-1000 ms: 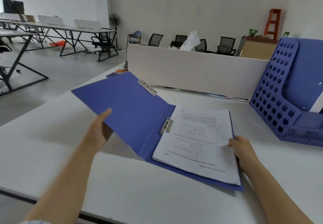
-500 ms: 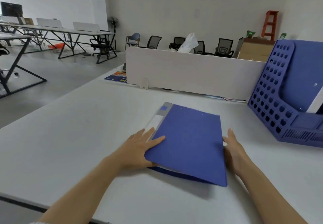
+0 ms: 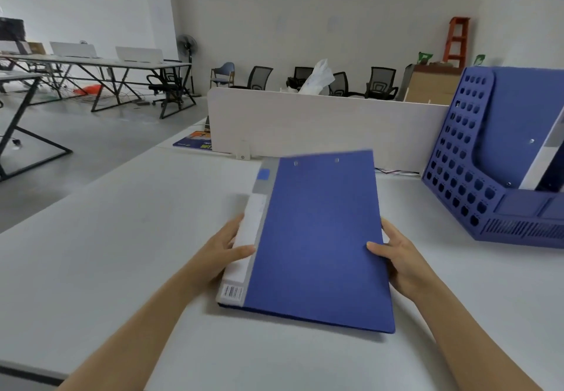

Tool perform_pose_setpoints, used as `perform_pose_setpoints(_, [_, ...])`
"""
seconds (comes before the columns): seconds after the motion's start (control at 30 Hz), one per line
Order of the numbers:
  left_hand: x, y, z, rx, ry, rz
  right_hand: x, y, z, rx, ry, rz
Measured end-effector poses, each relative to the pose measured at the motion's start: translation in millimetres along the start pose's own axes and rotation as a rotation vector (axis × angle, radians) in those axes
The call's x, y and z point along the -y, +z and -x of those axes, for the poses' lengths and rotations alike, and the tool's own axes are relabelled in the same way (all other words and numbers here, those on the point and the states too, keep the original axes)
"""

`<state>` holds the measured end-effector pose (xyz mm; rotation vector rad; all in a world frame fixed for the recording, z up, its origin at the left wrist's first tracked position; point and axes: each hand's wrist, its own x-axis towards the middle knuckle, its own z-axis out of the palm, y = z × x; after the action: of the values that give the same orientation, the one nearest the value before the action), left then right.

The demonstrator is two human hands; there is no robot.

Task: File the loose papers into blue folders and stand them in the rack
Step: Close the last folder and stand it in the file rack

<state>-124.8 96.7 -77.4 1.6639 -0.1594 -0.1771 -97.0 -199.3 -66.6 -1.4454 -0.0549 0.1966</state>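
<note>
Folder (image 3: 317, 238) was open a second ago and is now shut and tipped up off the desk (image 3: 106, 253), far edge raised, centre frame. Left hand (image 3: 225, 250) grips the spine edge, thumb on top. Right hand (image 3: 399, 259) grips the opposite edge, thumb on the cover. Hands apart, one per side. Papers hidden, presumably inside. Rack (image 3: 457, 158) is at right of frame, well apart from the folder, with a second folder (image 3: 525, 116) already standing in it. Filing looks done for this one; racking is left. No loose papers in view, so can't tell how many remain.
</note>
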Motion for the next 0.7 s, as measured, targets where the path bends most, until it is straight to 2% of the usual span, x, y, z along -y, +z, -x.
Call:
perform_pose_setpoints(0.13, [2.6, -2.2, 3.4, 0.091, -0.144, 0.334, 4.5, 2.4, 3.4, 0.09, -0.175, -0.164])
perform_pose_setpoints(0.23, [5.6, 2.4, 6.2, 0.155, -0.192, 0.396, 9.7, 7.5, 9.1, -0.02, -0.26, -0.169])
perform_pose_setpoints(0.3, [3.4, 7.4, 5.4, 0.109, -0.126, 0.419, 8.4, 11.1, 8.0, -0.191, -0.307, 0.03])
perform_pose_setpoints(0.37, [-7.1, 16.1, 5.2, 0.008, -0.011, 0.476, 3.6, 12.7, 3.8, -0.388, -0.352, 0.442])
perform_pose_setpoints(0.43, [-15.3, 29.0, -2.2, -0.165, 0.146, 0.348, -0.9, 16.3, 3.4, -0.458, -0.434, 0.64])
perform_pose_setpoints(0.5, [-17.6, 45.8, -13.3, -0.369, 0.337, 0.096, -2.7, 21.9, 7.2, -0.395, -0.512, 0.654])
perform_pose_setpoints(0.63, [-17.2, 90.9, -34.6, -0.725, 0.697, -0.564, 2.7, 34.8, 16.7, -0.131, -0.516, 0.399])
perform_pose_setpoints(0.7, [-9.1, 110.9, -41.4, -0.86, 0.876, -0.802, 9.2, 37.4, 21.4, -0.085, -0.498, 0.24])
